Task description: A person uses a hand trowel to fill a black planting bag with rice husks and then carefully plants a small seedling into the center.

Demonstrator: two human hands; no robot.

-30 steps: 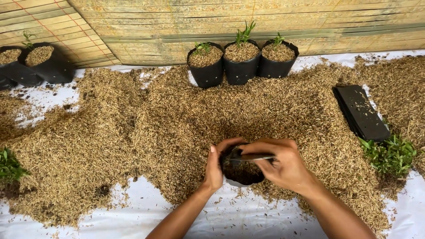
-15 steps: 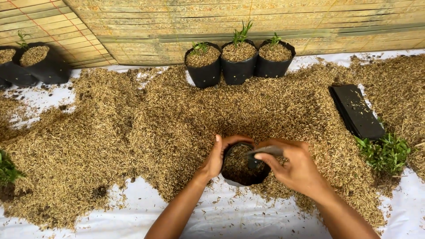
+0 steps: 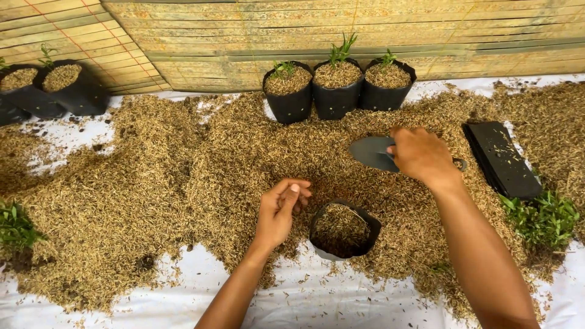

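Note:
A black grow bag (image 3: pixel 342 231), partly filled with rice husk, stands open near the front edge of the husk heap (image 3: pixel 183 183). My left hand (image 3: pixel 281 210) hovers just left of the bag, fingers loosely curled, holding nothing that I can see. My right hand (image 3: pixel 421 155) is further back and to the right, gripping the handle of a dark trowel (image 3: pixel 373 152) whose blade lies flat on the husk, pointing left.
Three black bags with small green seedlings (image 3: pixel 338 85) stand in a row at the back by a bamboo wall. Two more filled bags (image 3: pixel 61 88) sit far left. A stack of flat black bags (image 3: pixel 501 158) and loose seedlings (image 3: pixel 545 216) lie right; more seedlings (image 3: pixel 15 225) lie left.
Both hands have left the bag's rim. My right hand carried the trowel up and back onto the husk heap; my left hand drew away to the left.

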